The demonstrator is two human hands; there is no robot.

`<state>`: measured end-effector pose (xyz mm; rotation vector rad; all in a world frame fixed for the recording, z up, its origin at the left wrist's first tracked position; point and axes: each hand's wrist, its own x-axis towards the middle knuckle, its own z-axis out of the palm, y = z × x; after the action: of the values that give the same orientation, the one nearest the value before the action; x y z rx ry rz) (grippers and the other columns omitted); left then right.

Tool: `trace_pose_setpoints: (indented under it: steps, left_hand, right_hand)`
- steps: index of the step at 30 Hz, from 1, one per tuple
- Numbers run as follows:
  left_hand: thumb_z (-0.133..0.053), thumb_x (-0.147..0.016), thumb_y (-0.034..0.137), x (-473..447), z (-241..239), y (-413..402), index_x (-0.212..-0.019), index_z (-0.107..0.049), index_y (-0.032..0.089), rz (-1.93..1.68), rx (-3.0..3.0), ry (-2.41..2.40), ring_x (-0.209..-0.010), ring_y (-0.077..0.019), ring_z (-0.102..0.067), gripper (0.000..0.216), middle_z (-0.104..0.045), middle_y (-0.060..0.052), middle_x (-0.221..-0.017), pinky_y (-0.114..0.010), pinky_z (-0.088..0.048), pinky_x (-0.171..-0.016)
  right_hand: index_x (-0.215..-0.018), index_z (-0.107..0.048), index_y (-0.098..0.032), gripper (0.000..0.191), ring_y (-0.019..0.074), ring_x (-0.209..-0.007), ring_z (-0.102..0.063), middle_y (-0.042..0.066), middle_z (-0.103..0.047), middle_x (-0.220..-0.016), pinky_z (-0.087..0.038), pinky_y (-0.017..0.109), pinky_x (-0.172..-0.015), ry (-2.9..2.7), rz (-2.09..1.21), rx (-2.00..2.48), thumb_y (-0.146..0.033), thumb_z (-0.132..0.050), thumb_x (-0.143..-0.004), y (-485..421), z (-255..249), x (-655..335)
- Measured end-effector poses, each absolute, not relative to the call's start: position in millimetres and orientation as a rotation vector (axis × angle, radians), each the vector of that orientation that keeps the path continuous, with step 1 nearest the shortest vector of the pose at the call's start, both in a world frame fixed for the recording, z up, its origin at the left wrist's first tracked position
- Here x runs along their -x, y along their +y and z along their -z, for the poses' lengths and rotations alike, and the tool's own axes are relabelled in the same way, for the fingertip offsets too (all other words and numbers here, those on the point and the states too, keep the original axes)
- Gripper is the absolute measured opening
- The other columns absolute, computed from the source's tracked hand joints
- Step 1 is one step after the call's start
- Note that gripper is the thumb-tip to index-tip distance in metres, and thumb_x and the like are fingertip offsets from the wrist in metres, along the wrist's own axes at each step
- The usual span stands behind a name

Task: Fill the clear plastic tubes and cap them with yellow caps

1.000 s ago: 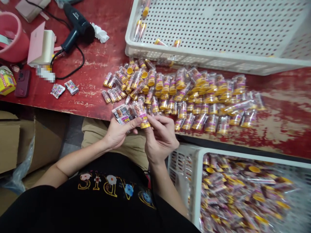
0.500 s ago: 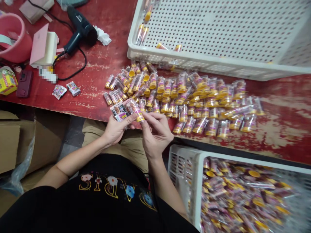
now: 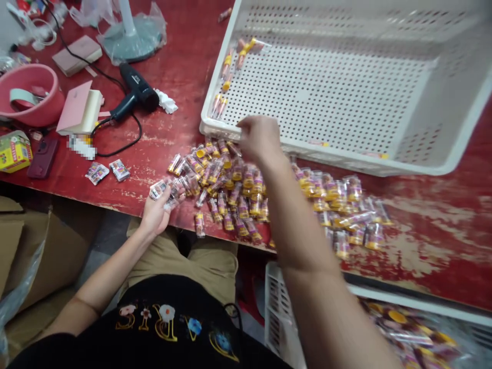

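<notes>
My left hand [image 3: 156, 211] is closed on a stack of small printed cards [image 3: 157, 189], just over the table's front edge. Beside it lie many small clear tubes [image 3: 215, 171] with yellow ends and purple printed labels, spread along the front of the table. Blurred by motion, my right hand [image 3: 262, 137] is at the near rim of a large white plastic basket [image 3: 346, 154]. Its fingers are smeared and partly hidden, so I cannot see whether it holds anything. A few tubes [image 3: 220, 106] lie inside the basket along its left side.
A black hair dryer [image 3: 136, 95], pink notebook [image 3: 79, 110], pink bucket [image 3: 54, 105] and phone [image 3: 43, 158] occupy the table's left. Two small card stacks [image 3: 119, 170] lie closer. A second white crate [image 3: 274, 307] full of tubes stands below the table's edge at right.
My right hand has left the tube it held beside my left hand and swung up and away to the basket's rim. My left hand moved left, keeping the cards. The view has shifted.
</notes>
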<state>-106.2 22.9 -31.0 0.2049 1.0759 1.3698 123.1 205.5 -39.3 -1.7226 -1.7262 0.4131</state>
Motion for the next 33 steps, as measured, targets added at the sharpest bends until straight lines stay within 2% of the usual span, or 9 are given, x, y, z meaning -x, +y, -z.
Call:
trace_pose_setpoints:
  steps: [3,5,9,13,17,21,26,29,33]
  left_hand:
    - [-0.085,-0.071,0.012,101,35,27,-0.105,-0.069,0.014,-1.355,-0.197,1.065,-0.079,-0.0155,-0.075,0.037,-0.077,-0.004,-0.084,-0.031,-0.060,-0.083]
    - [-0.087,-0.068,0.014,96,42,34,-0.100,-0.070,0.013,-1.354,-0.201,1.049,-0.075,-0.0132,-0.074,0.036,-0.077,-0.003,-0.081,-0.028,-0.060,-0.079]
    - [-0.089,-0.067,0.019,89,66,51,-0.093,-0.070,0.012,-1.451,-0.234,1.087,-0.073,-0.0118,-0.073,0.032,-0.075,-0.002,-0.077,-0.024,-0.057,-0.076]
    - [-0.088,-0.068,0.025,87,84,66,-0.089,-0.071,0.014,-1.580,-0.241,1.087,-0.079,-0.0131,-0.074,0.029,-0.077,-0.003,-0.082,-0.021,-0.056,-0.073]
    - [-0.085,-0.073,0.027,81,80,79,-0.092,-0.073,0.018,-1.595,-0.235,1.034,-0.088,-0.0147,-0.075,0.025,-0.078,-0.003,-0.089,-0.021,-0.057,-0.073]
    - [-0.075,-0.084,0.024,84,63,82,-0.090,-0.072,0.017,-1.547,-0.294,0.996,-0.092,-0.0156,-0.075,0.010,-0.076,-0.002,-0.089,-0.024,-0.058,-0.077]
    - [-0.068,-0.090,0.023,100,43,57,-0.085,-0.069,0.016,-1.524,-0.246,0.933,-0.093,-0.0157,-0.074,0.009,-0.075,-0.002,-0.085,-0.028,-0.059,-0.084]
    - [-0.074,-0.084,0.021,102,34,33,-0.083,-0.069,0.015,-1.493,-0.232,0.953,-0.090,-0.0144,-0.073,0.008,-0.073,-0.001,-0.083,-0.028,-0.057,-0.088]
    - [-0.084,-0.073,0.019,90,28,8,-0.085,-0.070,0.014,-1.412,-0.150,0.939,-0.096,-0.0154,-0.071,0.020,-0.074,-0.002,-0.088,-0.027,-0.054,-0.091]
  right_hand:
    - [-0.046,-0.056,-0.005,0.050,0.0174,-0.094,-0.068,0.011,-0.069,-0.079,-0.042,0.038,-0.087,-1.735,-0.526,2.011,-0.034,-0.051,-0.087,277,36,-144]
    - [-0.040,-0.046,-0.011,0.052,0.0209,-0.095,-0.070,0.013,-0.069,-0.075,-0.043,0.038,-0.082,-1.745,-0.575,2.051,-0.037,-0.057,-0.083,299,36,-147]
    - [-0.070,-0.059,-0.006,0.030,0.0257,-0.111,-0.067,0.021,-0.070,-0.107,-0.041,0.039,-0.080,-1.730,-0.491,2.045,-0.033,-0.060,-0.083,280,24,-143]
    - [-0.116,-0.055,-0.010,0.031,0.0169,-0.108,-0.061,0.015,-0.066,-0.120,-0.038,0.039,-0.082,-1.784,-0.339,1.651,-0.029,-0.040,-0.097,193,-7,-138]
    - [-0.112,-0.056,-0.023,0.016,0.0149,-0.090,-0.058,0.009,-0.063,-0.106,-0.044,0.036,-0.080,-1.655,-0.405,1.256,-0.026,-0.048,-0.098,80,-22,-114]
    - [-0.092,-0.060,-0.023,0.014,0.0143,-0.073,-0.057,0.002,-0.062,-0.084,-0.044,0.029,-0.066,-1.787,-0.626,1.243,-0.032,-0.069,-0.087,-1,13,-69]
    - [-0.086,-0.066,-0.020,0.006,0.0169,-0.075,-0.061,0.006,-0.068,-0.089,-0.043,0.028,-0.063,-1.991,-0.817,1.400,-0.025,-0.062,-0.087,-17,60,-24]
    - [-0.096,-0.067,-0.020,0.015,0.0174,-0.085,-0.065,0.005,-0.070,-0.094,-0.051,0.030,-0.077,-1.583,-0.943,1.263,-0.032,-0.067,-0.087,-6,54,-15]
    - [-0.083,-0.066,-0.019,0.032,0.0143,-0.073,-0.062,0.001,-0.068,-0.080,-0.052,0.029,-0.071,-1.219,-1.084,1.158,-0.048,-0.077,-0.077,3,41,-13]
